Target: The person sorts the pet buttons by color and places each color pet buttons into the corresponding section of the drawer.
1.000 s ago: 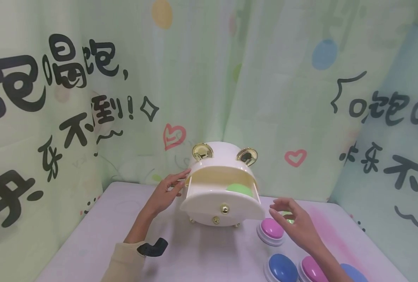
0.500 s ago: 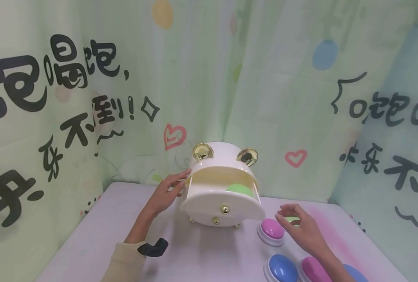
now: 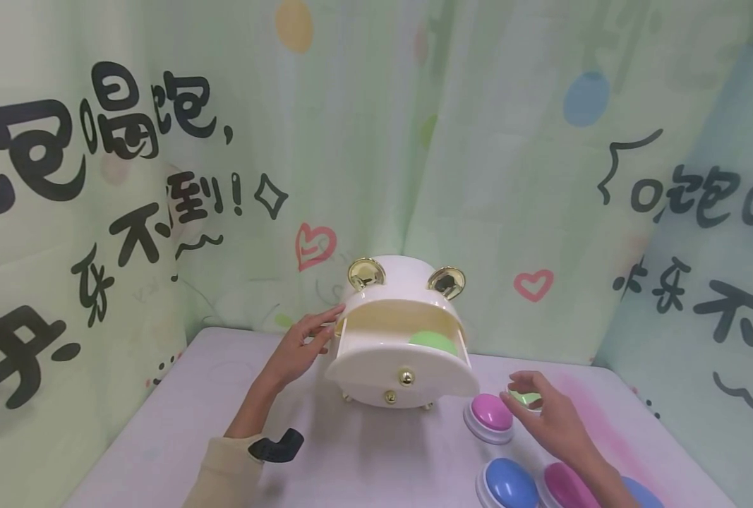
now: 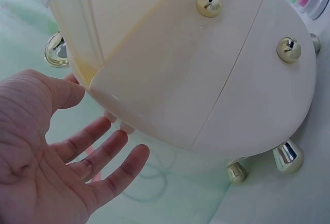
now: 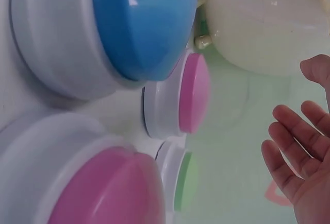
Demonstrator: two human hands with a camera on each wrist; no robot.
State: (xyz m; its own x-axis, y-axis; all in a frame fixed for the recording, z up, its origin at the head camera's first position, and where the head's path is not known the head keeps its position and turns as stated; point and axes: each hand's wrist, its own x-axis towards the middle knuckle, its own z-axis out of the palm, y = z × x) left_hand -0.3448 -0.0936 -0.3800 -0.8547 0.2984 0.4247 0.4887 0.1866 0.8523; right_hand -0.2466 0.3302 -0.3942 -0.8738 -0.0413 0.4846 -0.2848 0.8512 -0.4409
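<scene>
A white storage box (image 3: 404, 271) shaped like a double-bell alarm clock has its upper drawer (image 3: 366, 370) pulled out. Inside the drawer lies a green rounded object (image 3: 433, 341), its lower part hidden by the drawer front. My left hand (image 3: 295, 349) rests its fingertips by the box's left side; in the left wrist view its fingers are spread and relaxed. To the right of the box, my right hand (image 3: 557, 420) hovers with loosely bent fingers and nothing in them. It overlaps a green push button (image 3: 524, 398) in the head view; a pink push button (image 3: 492, 411) is just left of it.
Nearer the front right stand a blue button (image 3: 511, 482), another pink button (image 3: 565, 487) and a second blue one (image 3: 643, 494), partly behind the right forearm. Gold knobs (image 4: 209, 4) stick out from the box front. Printed curtains (image 3: 478, 176) surround the table (image 3: 224, 367).
My right hand has moved away from the drawer, rightward and slightly down, over the green button. The left hand and the box have stayed in place.
</scene>
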